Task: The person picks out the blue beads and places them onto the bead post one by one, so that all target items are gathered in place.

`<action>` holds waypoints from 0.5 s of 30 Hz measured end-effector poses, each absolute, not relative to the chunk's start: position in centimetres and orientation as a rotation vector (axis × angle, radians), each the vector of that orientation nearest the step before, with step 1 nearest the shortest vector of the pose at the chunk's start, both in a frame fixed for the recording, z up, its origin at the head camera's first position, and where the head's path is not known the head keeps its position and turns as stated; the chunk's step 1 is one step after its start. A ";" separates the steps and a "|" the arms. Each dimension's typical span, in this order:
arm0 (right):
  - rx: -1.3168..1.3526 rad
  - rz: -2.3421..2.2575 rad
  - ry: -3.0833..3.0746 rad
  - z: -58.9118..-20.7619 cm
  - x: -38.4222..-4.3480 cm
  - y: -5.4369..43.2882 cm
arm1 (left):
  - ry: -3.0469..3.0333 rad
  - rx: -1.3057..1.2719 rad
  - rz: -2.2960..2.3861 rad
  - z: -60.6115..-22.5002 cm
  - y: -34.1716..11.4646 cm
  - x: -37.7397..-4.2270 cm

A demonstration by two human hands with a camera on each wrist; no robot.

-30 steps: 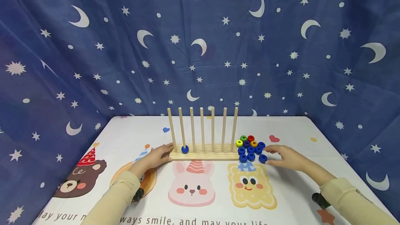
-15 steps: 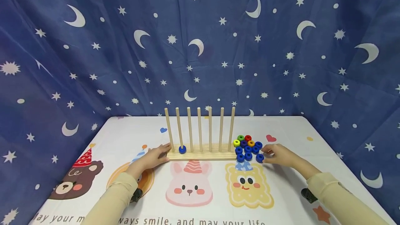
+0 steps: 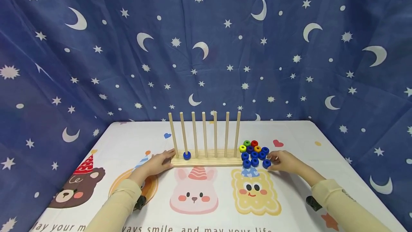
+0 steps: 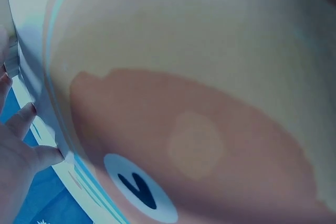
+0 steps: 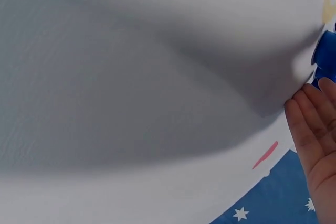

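A wooden peg stand (image 3: 207, 158) with a row of several upright pegs stands mid-table in the head view. One blue bead (image 3: 187, 155) sits low on its second peg from the left. My left hand (image 3: 158, 163) holds the stand's left end, thumb at the front and fingers farther back. Right of the stand lies a group of beads, mostly blue, with a green bead (image 3: 246, 143), red bead (image 3: 254, 143), yellow bead (image 3: 243, 148) and orange bead (image 3: 257, 149). My right hand (image 3: 284, 161) is beside the rightmost blue bead (image 3: 266, 164), fingers loosely bent, thumb tip close to it.
A white tablecloth (image 3: 206, 189) printed with cartoon animals covers the table. Behind it and at the sides hangs a blue curtain (image 3: 206, 63) with moons and stars. Black wrist devices show under the left sleeve (image 3: 119, 203) and right sleeve (image 3: 338, 199).
The head view has shifted slightly. My right hand has drawn a little nearer to the rightmost blue bead, its fingers more bent. The left hand stays on the stand's end.
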State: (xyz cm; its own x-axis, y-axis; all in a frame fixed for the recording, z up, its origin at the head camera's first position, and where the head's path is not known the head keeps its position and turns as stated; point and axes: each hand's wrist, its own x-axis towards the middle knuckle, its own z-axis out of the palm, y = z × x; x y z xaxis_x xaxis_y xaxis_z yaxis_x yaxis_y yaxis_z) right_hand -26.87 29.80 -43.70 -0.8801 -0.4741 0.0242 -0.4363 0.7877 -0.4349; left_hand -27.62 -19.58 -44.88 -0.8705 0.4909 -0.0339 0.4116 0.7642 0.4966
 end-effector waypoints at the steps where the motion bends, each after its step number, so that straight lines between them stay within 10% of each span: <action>1: -0.735 -0.669 2.889 -43.7 -26.9 29.8 | 2.799 0.720 0.731 -44.9 -19.6 -27.6; 15: -0.818 -0.663 2.896 -43.7 -26.9 29.5 | 2.811 0.758 0.730 -45.0 -19.8 -27.7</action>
